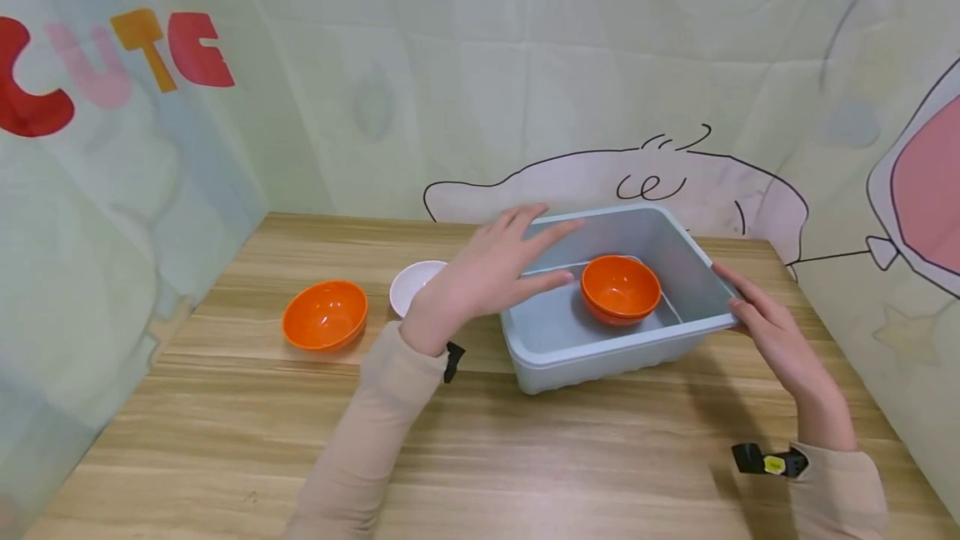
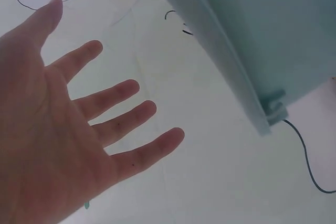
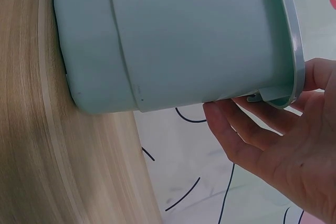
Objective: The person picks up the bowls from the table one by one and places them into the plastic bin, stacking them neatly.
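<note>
A light blue-grey plastic bin (image 1: 600,365) stands slightly turned on the table. My right hand (image 1: 772,332) grips its right rim; in the right wrist view the fingers (image 3: 231,135) curl under the rim against the outer wall. Inside the bin sits an orange bowl (image 1: 621,286), apparently stacked on another orange one. My left hand (image 1: 495,265) hovers over the bin's left side with spread, straight fingers and holds nothing. The left wrist view shows that palm (image 2: 63,140) apart from the bin's rim (image 2: 226,61).
Left of the bin, an orange bowl (image 1: 326,317) rests on the wooden table (image 1: 247,432). A white bowl (image 1: 414,283) beside it is partly hidden behind my left wrist. A printed cloth backdrop (image 1: 465,90) rises behind the table and along both sides.
</note>
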`<state>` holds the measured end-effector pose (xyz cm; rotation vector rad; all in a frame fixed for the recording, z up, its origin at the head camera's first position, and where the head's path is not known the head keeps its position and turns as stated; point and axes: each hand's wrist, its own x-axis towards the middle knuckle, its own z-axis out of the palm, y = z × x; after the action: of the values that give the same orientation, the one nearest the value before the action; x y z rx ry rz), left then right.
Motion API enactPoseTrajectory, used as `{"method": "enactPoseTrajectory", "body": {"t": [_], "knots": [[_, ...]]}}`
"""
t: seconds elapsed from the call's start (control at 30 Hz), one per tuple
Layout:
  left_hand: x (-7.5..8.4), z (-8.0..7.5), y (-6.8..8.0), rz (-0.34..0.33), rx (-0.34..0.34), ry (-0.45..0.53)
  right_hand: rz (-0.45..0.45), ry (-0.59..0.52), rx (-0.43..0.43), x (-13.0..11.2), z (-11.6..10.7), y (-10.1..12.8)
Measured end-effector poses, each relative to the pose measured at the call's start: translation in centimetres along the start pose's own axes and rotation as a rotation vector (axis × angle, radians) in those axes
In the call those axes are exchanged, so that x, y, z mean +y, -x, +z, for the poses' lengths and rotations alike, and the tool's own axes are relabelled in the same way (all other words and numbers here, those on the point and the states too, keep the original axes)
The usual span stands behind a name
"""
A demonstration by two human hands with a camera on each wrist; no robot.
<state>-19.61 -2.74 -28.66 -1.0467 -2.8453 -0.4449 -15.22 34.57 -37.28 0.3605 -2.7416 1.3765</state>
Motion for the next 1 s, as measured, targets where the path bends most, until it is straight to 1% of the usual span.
{"method": "enactPoseTrajectory", "body": {"t": [0.13,0.27,0.43,0.53,0.77,1.0], "knots": [[-1.2,0.3,0.9,-0.016,0.038,0.014,-0.012,-0.003,0.005,0.0,0.0,0.0],[-2.2,0.4,1.7,-0.052,0.051,0.027,-0.024,-0.005,0.008,0.0,0.0,0.1],[-3.3,0.7,2.5,-0.071,0.063,0.017,-0.021,-0.007,0.005,0.0,-0.1,0.0],[-3.9,1.1,2.9,-0.081,0.06,0.014,-0.027,-0.011,0.006,0.0,0.0,0.0],[-5.2,2.1,4.0,-0.125,0.023,-0.01,-0.03,-0.019,0.006,0.0,0.2,-0.1],[-6.4,3.2,4.7,-0.172,0.024,0.032,-0.02,-0.018,0.005,0.1,0.2,-0.1]]}}
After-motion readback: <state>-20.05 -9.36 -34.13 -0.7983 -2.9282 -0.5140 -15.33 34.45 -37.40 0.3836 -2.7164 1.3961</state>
